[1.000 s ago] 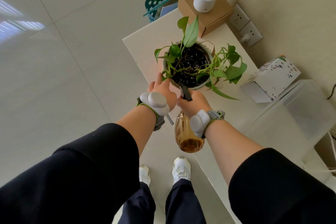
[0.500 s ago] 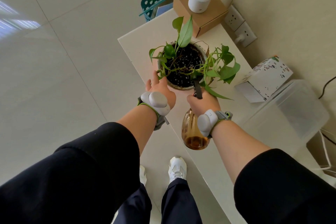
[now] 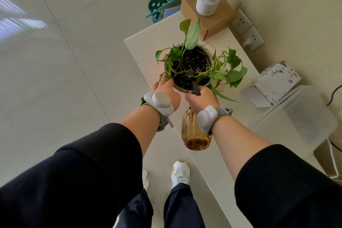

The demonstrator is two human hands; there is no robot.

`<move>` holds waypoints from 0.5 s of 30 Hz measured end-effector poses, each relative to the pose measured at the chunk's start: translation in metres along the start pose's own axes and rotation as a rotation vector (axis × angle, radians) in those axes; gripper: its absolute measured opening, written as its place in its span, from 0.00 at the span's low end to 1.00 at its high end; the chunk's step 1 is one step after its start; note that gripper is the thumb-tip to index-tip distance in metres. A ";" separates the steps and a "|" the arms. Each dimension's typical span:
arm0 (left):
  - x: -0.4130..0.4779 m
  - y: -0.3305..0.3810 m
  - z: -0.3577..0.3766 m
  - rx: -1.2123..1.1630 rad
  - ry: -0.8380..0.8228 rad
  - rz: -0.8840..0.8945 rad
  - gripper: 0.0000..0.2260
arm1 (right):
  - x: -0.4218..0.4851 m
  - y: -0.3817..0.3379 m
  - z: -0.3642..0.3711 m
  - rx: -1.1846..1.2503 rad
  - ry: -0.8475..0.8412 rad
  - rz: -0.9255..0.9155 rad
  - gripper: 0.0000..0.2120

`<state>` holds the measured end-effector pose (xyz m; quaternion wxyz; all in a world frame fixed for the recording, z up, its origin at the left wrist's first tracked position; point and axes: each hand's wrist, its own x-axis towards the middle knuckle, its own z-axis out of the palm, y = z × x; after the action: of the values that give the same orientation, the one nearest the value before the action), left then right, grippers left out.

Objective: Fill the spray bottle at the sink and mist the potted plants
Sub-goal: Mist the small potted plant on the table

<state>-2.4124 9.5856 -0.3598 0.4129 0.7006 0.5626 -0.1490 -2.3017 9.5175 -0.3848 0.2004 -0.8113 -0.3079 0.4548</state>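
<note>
Spray bottle (image 3: 194,131) in right hand (image 3: 201,98)

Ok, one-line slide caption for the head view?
Right hand aims amber glass spray bottle at leafy green potted plant while left hand touches its leaves.

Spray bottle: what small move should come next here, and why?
Probably squeeze the trigger. The right hand holds the amber spray bottle with its black nozzle already over the soil of the potted plant, and the left hand steadies the pot's near rim with fingers among the leaves.
</note>
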 end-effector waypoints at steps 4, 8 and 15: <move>0.002 0.000 -0.004 0.014 -0.037 -0.004 0.24 | 0.003 -0.005 0.003 -0.004 -0.047 -0.027 0.06; 0.000 0.002 -0.005 0.009 -0.045 0.026 0.23 | 0.002 0.000 0.003 -0.006 -0.008 -0.022 0.09; 0.000 0.009 -0.008 0.022 -0.094 0.030 0.21 | 0.002 0.011 -0.006 -0.044 0.059 0.043 0.11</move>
<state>-2.4067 9.5916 -0.3513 0.4333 0.7057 0.5303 -0.1817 -2.2923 9.5104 -0.3894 0.1816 -0.8349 -0.2941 0.4283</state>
